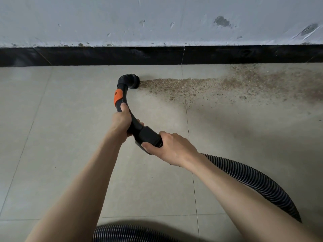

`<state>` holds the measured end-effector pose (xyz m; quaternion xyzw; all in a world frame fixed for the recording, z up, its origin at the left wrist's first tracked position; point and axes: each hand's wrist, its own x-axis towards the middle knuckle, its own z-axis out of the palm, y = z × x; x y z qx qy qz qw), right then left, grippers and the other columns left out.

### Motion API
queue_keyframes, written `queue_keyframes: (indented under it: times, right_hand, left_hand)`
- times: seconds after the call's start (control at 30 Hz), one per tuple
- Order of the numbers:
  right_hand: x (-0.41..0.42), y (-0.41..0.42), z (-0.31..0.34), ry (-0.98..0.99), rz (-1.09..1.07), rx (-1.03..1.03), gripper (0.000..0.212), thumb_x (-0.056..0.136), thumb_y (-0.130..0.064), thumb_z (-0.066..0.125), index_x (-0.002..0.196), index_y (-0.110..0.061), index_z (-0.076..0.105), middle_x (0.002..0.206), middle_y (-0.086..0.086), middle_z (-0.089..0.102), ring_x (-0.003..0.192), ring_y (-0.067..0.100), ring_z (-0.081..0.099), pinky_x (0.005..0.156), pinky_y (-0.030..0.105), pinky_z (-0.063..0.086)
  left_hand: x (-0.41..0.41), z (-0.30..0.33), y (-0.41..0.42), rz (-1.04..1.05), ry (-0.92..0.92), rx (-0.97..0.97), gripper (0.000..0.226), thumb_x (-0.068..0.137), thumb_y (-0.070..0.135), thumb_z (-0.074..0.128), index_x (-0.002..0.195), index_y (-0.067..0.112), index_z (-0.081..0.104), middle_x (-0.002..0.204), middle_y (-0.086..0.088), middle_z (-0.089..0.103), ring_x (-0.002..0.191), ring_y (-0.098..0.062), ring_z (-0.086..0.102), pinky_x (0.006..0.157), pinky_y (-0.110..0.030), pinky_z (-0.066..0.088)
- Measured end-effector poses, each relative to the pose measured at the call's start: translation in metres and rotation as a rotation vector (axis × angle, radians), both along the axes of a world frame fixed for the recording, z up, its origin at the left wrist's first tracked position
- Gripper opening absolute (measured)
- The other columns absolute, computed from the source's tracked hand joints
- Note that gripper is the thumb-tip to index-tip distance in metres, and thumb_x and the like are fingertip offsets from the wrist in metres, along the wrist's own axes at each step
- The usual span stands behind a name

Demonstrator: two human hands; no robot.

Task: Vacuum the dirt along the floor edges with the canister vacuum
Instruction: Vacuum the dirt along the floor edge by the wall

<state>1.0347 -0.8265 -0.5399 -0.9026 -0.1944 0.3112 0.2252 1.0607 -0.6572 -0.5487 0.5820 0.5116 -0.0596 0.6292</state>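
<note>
Centrally, black brush nozzle (133, 81) touching left end of dirt (201, 85) trail, upper centre, near black baseboard (104, 55). Left hand (121, 120) grip wrapped round curved vacuum handle (122, 96); right hand (172, 148) grip clasping hose cuff (150, 136). Ribbed hose (258, 180) trails lower right over floor (52, 137).

No readable text, you'll find: no brand, label, number or sign anywhere. The vacuum handle (138, 127) in your grip is plain black. The orange slider (118, 97) on it, nearer the nozzle, carries no marking. The baseboard (157, 55) beyond the handle and the wall (157, 20) above it are unlettered.
</note>
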Motion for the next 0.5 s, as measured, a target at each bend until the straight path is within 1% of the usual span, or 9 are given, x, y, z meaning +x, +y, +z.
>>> queue_keyframes:
  times: [0.1,0.23,0.33,0.43,0.5]
  right_hand:
    - [0.004,-0.007,0.006,0.034,-0.007,0.001,0.053,0.080,-0.078,0.043,0.078,-0.026,0.042,0.074,-0.004,0.058,0.058,0.012,0.055,0.047,0.028,0.033]
    - [0.013,-0.016,0.025,0.116,-0.050,0.031,0.053,0.081,-0.076,0.045,0.083,-0.023,0.048,0.075,-0.004,0.062,0.058,0.014,0.057,0.051,0.028,0.040]
    - [0.023,-0.014,0.044,0.091,-0.071,0.045,0.056,0.082,-0.078,0.043,0.081,-0.022,0.049,0.073,-0.003,0.062,0.055,0.015,0.055,0.052,0.029,0.041]
    - [0.032,-0.014,0.059,0.037,-0.029,-0.022,0.058,0.081,-0.079,0.042,0.079,-0.022,0.048,0.075,-0.002,0.062,0.061,0.015,0.056,0.051,0.029,0.039]
    - [0.032,-0.019,0.064,0.056,-0.004,-0.055,0.055,0.082,-0.078,0.043,0.078,-0.023,0.046,0.076,-0.003,0.061,0.065,0.014,0.057,0.051,0.030,0.037]
  left_hand:
    - [0.003,0.009,-0.010,0.012,0.038,-0.043,0.038,0.102,0.045,0.030,0.112,0.008,0.035,0.077,-0.012,0.056,0.056,-0.023,0.061,0.051,-0.032,0.049]
    - [0.016,0.038,-0.020,-0.008,0.116,-0.103,0.038,0.102,0.046,0.029,0.114,0.010,0.037,0.078,-0.013,0.054,0.062,-0.024,0.058,0.050,-0.035,0.047]
    - [0.027,0.062,-0.017,-0.029,0.162,-0.163,0.051,0.102,0.048,0.029,0.128,0.006,0.038,0.081,-0.013,0.053,0.066,-0.026,0.056,0.058,-0.038,0.047]
    - [0.029,0.071,-0.020,0.010,0.192,-0.211,0.062,0.101,0.053,0.028,0.133,0.000,0.038,0.083,-0.013,0.056,0.067,-0.026,0.055,0.066,-0.039,0.045]
    - [0.027,0.071,-0.025,0.026,0.192,-0.237,0.065,0.101,0.053,0.027,0.136,-0.001,0.037,0.089,-0.015,0.057,0.067,-0.027,0.056,0.071,-0.040,0.045]
